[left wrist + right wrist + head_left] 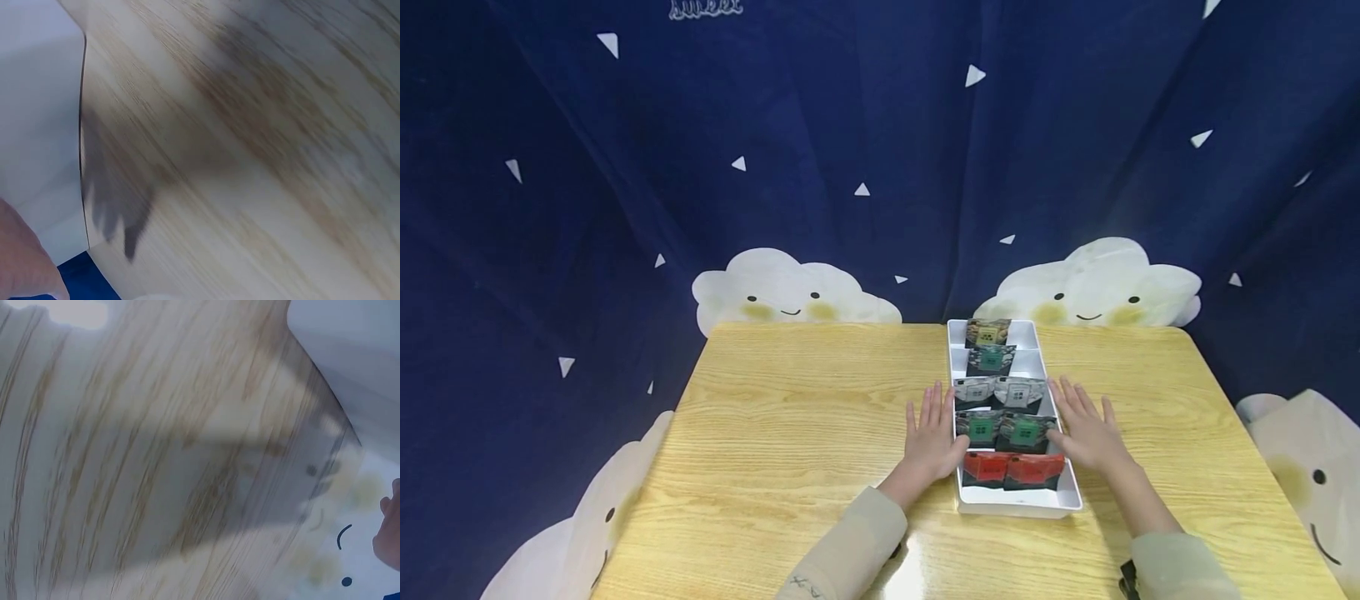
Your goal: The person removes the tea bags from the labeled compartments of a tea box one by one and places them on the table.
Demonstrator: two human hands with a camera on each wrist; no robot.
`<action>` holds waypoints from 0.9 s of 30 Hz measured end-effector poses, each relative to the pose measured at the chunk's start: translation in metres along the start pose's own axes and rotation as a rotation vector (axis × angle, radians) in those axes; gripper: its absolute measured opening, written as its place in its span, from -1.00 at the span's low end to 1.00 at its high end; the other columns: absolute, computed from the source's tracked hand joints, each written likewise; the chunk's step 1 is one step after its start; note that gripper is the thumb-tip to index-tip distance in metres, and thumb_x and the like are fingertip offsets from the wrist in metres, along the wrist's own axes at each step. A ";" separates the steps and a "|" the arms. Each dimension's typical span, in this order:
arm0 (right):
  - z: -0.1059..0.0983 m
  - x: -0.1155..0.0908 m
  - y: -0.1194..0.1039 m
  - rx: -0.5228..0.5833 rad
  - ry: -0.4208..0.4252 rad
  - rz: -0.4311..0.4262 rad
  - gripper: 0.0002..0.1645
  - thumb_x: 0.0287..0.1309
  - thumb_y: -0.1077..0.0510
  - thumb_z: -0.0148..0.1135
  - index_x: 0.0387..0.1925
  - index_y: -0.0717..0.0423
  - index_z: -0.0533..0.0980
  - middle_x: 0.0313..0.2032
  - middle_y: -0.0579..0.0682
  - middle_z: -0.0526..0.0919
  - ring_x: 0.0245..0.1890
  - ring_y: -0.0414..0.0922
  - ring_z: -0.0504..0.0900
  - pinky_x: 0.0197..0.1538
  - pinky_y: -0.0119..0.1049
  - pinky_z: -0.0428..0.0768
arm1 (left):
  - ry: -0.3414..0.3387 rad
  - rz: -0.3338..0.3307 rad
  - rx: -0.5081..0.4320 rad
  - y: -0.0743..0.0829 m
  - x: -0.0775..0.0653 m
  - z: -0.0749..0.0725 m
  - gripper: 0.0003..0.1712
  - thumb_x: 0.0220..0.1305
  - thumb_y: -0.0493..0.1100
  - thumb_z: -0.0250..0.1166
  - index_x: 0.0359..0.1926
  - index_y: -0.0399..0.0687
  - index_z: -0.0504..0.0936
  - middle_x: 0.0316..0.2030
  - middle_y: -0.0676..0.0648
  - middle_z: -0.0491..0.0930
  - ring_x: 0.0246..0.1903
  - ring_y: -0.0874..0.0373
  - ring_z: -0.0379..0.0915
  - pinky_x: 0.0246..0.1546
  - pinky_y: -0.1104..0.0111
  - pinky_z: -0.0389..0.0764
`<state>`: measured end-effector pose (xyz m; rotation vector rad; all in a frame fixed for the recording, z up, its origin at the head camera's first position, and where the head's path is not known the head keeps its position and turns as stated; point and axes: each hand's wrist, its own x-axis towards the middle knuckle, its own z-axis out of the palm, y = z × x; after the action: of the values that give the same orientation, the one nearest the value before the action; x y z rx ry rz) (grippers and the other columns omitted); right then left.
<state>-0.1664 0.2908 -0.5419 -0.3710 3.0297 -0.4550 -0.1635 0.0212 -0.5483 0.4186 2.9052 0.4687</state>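
A long white divided tray (pixel 1011 502) holds small dark packets. Two red-labelled packets (pixel 1034 470) occupy the near part, then two green-labelled packets (pixel 1027 432), two grey packets (pixel 1019 393), one teal-labelled packet (pixel 991 360) and one yellow-labelled packet (pixel 987 332) at the far end. Along the tray's left side lies my left hand (pixel 931 440), fingers straight, thumb at the rim. My right hand (pixel 1092 435) flanks the right side with fingers extended and its thumb over the rim. Each wrist view catches the tray wall (pixel 44 125) (pixel 350 375) and part of a hand.
The tray stands on a wood-grain table (pixel 805 417), its far end near the back edge. Behind hangs a dark blue curtain (pixel 820 125) with white triangles and smiling clouds (pixel 790 287). Table surface extends to both sides of the tray.
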 end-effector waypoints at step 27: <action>0.031 0.005 -0.065 0.057 0.017 0.047 -0.02 0.08 0.00 0.04 0.41 0.12 -0.21 0.39 0.22 -0.08 0.35 0.22 -0.09 0.23 0.33 -0.33 | -0.003 0.047 -0.012 -0.059 -0.027 -0.016 -0.13 0.21 0.09 -0.18 0.43 -0.04 -0.34 0.43 -0.10 -0.34 0.40 0.02 -0.45 0.32 -0.04 -0.34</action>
<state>-0.1535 0.2202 -0.5520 -0.2937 3.0274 -0.5423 -0.1557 -0.0446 -0.5498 0.4866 2.8937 0.4913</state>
